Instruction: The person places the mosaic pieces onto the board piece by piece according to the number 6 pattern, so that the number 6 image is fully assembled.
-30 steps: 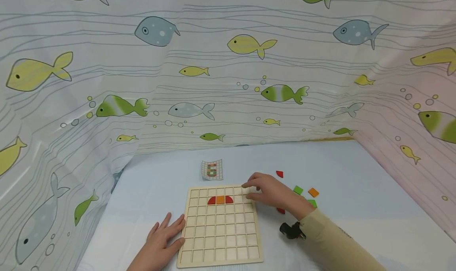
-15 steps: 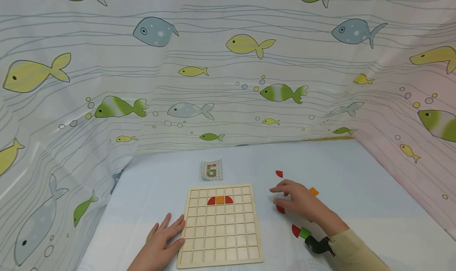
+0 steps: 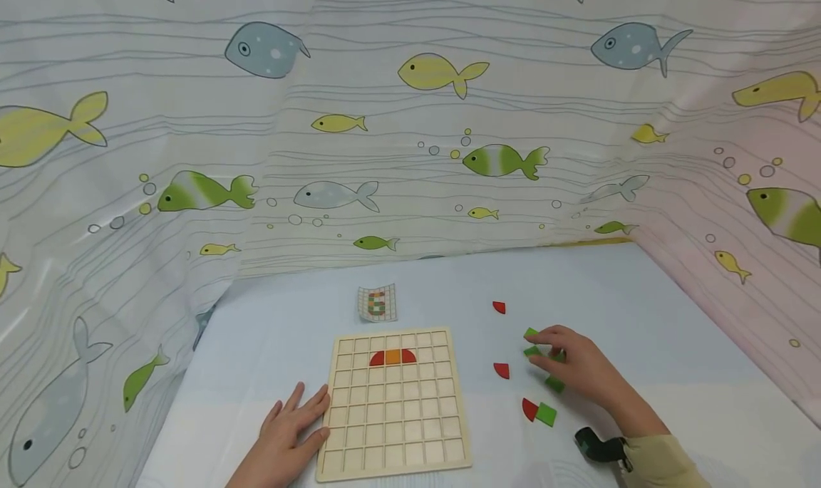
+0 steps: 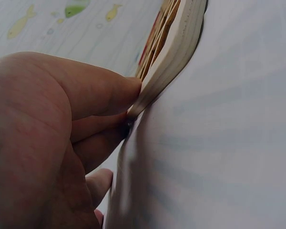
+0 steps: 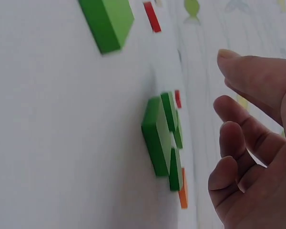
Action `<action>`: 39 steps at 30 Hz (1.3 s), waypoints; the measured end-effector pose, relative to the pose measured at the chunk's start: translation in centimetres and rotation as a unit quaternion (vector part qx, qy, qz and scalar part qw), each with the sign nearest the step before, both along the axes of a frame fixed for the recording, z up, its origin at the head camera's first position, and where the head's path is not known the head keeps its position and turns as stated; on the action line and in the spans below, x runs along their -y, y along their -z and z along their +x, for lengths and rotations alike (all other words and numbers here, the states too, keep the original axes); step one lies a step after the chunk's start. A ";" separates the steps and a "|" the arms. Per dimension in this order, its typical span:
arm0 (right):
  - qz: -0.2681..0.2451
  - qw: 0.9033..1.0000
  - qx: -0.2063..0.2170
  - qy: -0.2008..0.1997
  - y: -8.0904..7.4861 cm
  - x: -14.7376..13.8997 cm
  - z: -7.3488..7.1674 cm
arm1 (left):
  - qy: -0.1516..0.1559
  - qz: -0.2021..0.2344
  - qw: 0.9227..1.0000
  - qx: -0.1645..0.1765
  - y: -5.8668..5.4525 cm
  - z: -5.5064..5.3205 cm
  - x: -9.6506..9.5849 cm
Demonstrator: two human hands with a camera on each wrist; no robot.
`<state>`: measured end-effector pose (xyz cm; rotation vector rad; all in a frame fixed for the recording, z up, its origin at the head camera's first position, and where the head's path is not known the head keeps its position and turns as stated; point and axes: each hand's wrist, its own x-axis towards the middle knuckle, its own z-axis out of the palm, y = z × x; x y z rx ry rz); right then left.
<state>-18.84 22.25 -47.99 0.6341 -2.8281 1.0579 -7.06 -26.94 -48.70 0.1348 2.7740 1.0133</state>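
Observation:
A wooden grid board (image 3: 395,425) lies flat on the table. In its second row from the top, an orange square tile (image 3: 393,357) sits between two red rounded tiles, one being the left red tile (image 3: 377,359). My left hand (image 3: 287,431) rests at the board's left side, fingers extended; the left wrist view shows the thumb (image 4: 105,93) touching the board's edge (image 4: 174,57). Over a cluster of green square tiles (image 3: 532,350) hovers my right hand (image 3: 580,363), fingers loosely bent, thumb and fingers apart. In the right wrist view, nothing lies between those fingers and the green tiles (image 5: 156,138).
A small card (image 3: 377,303) with a coloured grid pattern lies behind the board. Loose red tiles (image 3: 502,370) and another green tile (image 3: 546,414) lie right of the board. An orange tile (image 5: 183,188) shows behind the green ones. A fish-patterned curtain (image 3: 410,160) surrounds the table.
My right hand has moved from the board's upper right corner rightward to the green tiles, uncovering red and green tiles nearer the board. The left hand stays at the board; the view has shifted slightly.

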 end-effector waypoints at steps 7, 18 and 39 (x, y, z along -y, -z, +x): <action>0.015 0.999 0.024 0.041 0.2 -1.5 0.9 | 0.008 0.006 1.000 -0.002 -0.2 0.0 0.2; 0.075 0.994 0.054 0.061 1.2 -2.6 2.2 | 0.010 0.007 1.000 0.000 -0.1 -0.1 0.2; 0.127 0.989 0.046 0.057 1.0 -2.9 2.6 | 0.012 0.006 1.000 -0.008 -0.1 -0.1 0.2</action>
